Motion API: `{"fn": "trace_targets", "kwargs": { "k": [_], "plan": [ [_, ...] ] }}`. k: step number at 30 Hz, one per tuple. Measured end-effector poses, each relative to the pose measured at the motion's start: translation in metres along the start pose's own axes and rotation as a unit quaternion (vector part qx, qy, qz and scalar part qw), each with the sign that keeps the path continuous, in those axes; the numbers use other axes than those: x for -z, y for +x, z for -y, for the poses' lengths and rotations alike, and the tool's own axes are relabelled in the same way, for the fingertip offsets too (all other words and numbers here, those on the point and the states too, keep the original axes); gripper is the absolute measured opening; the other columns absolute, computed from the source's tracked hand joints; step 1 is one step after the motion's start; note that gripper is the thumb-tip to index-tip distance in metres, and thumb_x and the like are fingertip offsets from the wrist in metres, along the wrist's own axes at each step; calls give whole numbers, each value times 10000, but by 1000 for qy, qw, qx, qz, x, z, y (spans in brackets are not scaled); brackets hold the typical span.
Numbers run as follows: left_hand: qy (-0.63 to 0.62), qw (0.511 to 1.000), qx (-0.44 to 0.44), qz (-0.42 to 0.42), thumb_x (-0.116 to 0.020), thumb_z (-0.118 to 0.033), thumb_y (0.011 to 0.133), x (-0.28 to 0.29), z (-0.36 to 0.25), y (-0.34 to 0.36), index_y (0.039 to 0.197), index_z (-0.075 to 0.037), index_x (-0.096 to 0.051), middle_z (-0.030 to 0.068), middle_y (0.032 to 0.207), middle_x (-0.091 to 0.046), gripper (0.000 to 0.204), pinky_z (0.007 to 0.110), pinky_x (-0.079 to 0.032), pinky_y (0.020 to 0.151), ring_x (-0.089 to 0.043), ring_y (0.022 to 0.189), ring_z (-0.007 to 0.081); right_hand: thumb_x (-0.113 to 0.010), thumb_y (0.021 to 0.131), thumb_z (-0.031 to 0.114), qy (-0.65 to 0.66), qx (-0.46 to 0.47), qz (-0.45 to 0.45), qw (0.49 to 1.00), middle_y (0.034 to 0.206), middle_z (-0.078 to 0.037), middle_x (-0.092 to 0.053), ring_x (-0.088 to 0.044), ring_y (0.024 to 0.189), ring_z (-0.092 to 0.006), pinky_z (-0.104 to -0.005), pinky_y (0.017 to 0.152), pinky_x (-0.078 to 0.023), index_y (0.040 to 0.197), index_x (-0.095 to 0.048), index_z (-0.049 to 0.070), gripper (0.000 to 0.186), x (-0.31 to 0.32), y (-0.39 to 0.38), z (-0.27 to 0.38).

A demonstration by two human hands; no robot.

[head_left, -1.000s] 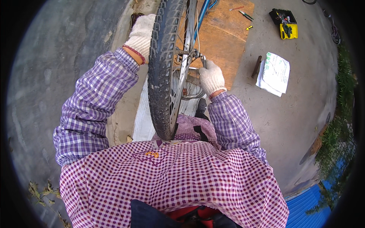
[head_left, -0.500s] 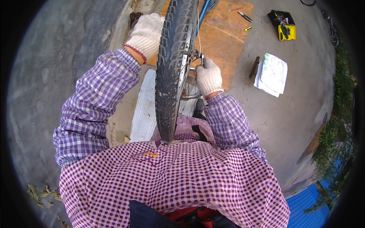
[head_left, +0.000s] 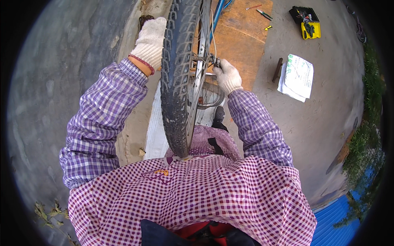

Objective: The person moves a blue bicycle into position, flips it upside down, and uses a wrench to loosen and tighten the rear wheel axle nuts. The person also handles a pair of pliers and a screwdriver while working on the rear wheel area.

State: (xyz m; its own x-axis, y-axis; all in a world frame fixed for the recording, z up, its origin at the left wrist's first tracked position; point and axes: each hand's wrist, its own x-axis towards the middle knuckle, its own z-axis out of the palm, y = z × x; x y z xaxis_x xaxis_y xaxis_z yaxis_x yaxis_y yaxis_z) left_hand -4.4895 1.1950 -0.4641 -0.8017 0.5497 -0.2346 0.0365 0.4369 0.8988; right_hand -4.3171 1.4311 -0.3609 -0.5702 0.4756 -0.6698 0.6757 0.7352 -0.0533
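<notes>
A bicycle wheel with a knobbly black tyre (head_left: 174,82) stands upright in front of me, its lower edge close to my checked apron. My left hand (head_left: 151,41), in a white knitted glove, is against the tyre's left side near the top; its fingertips are hidden behind the tyre. On the wheel's right side, my gloved right hand (head_left: 227,77) has its thumb and fingers closed around a small dark bicycle brake part (head_left: 216,62). A thin pale cable (head_left: 213,33) runs down to that part. Spokes and the silver rim (head_left: 199,74) show beside it.
A brown wooden board (head_left: 238,33) lies beyond the wheel, with green-handled pliers (head_left: 264,14) and a small yellow tool (head_left: 268,28) on it. Further right are a black and yellow toolbox (head_left: 310,29), white papers (head_left: 297,78) and a dark bar (head_left: 277,70). Plants (head_left: 365,135) line the right edge.
The wheel and my left hand appear slightly further left in view. My right hand has lowered a little and sits further from the tyre, with more of the dark brake part showing.
</notes>
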Motion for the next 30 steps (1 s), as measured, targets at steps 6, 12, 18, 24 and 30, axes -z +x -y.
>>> {"fn": "trace_targets", "kwargs": {
  "k": [6, 12, 18, 24, 30],
  "plan": [
    [-105, 991, 79, 3, -563, -202, 1028, 3, -17, 14, 1119, -2, -713, 232, 1043, -730, 266, 471, -566, 841, -709, 997, 399, -708, 963, 224, -270, 134, 15, 954, 1215, -120, -693, -626, 1209, -329, -479, 1045, -485, 1172, -714, 131, 228, 75, 38, 15],
    [-54, 998, 21, -13, -567, -185, 1013, 3, -8, 19, 1123, -14, -711, 220, 1039, -722, 249, 465, -563, 843, -703, 985, 396, -770, 892, 175, -483, 326, -28, 812, 1197, -44, -715, -575, 1300, -258, -498, 1141, -389, 1081, -777, 183, 190, 139, 58, 86],
    [-52, 996, -31, -61, -578, -167, 993, -21, 28, 20, 1114, -24, -712, 205, 1021, -715, 230, 456, -562, 837, -700, 963, 395, -756, 878, 108, -609, 244, 104, 747, 932, -104, -768, -737, 1039, -301, -486, 976, -542, 1029, -802, 122, 158, 161, 50, 148],
    [-6, 987, -128, -100, -595, -150, 969, -36, 47, 13, 1096, -34, -715, 185, 1000, -707, 209, 444, -560, 831, -699, 938, 388, -744, 885, 147, -563, 203, 240, 764, 1056, -169, -781, -765, 980, -356, -472, 787, -619, 1083, -808, 75, 221, 128, 45, 124],
    [191, 947, 105, 235, -518, -207, 1098, -36, 22, 16, 1489, -70, -494, 121, 1419, -588, 415, 329, -566, 1031, -629, 1251, 225, -649, 922, 157, -345, 194, 204, 896, 970, -231, -754, -758, 914, -384, -481, 767, -619, 1062, -744, -6, 235, 71, -12, 72]
  ]
}}
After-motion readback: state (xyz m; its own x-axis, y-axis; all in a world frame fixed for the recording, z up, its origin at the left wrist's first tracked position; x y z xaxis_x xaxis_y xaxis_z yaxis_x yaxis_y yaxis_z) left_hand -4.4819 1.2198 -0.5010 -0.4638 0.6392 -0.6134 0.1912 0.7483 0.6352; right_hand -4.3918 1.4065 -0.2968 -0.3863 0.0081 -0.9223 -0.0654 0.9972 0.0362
